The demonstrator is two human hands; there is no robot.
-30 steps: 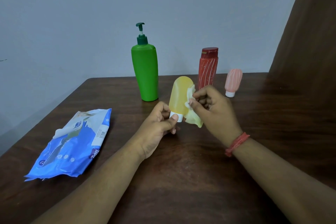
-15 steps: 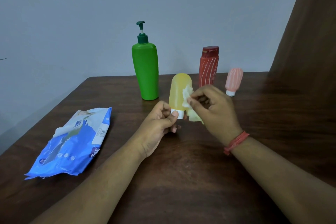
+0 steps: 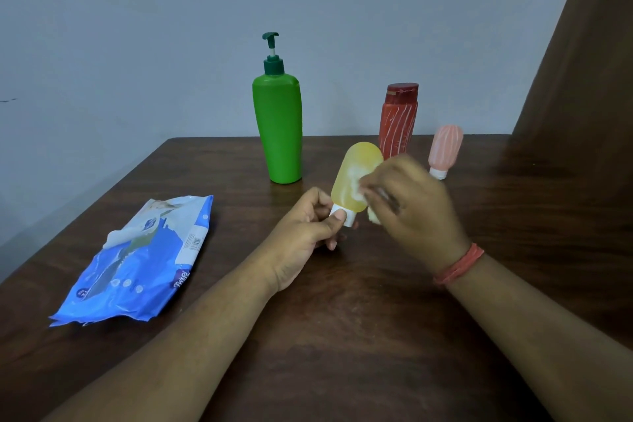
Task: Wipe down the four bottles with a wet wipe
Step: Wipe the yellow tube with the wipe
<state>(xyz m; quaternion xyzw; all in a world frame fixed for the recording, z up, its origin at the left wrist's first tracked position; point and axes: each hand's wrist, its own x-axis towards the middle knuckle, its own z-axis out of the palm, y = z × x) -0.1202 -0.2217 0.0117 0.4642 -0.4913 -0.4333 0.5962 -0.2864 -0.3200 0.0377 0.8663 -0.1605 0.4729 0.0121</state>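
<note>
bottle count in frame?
4. Green pump bottle stands at back; red bottle to its right; pink bottle rightmost, cap down; yellow bottle held by the left hand. None seem hidden.

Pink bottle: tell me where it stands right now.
In the head view the pink bottle stands cap-down on the table, at the right end of the back row, just right of the red bottle and behind the right hand.

A dark wooden table [image 3: 342, 336] stands against a pale wall [image 3: 137, 27].
</note>
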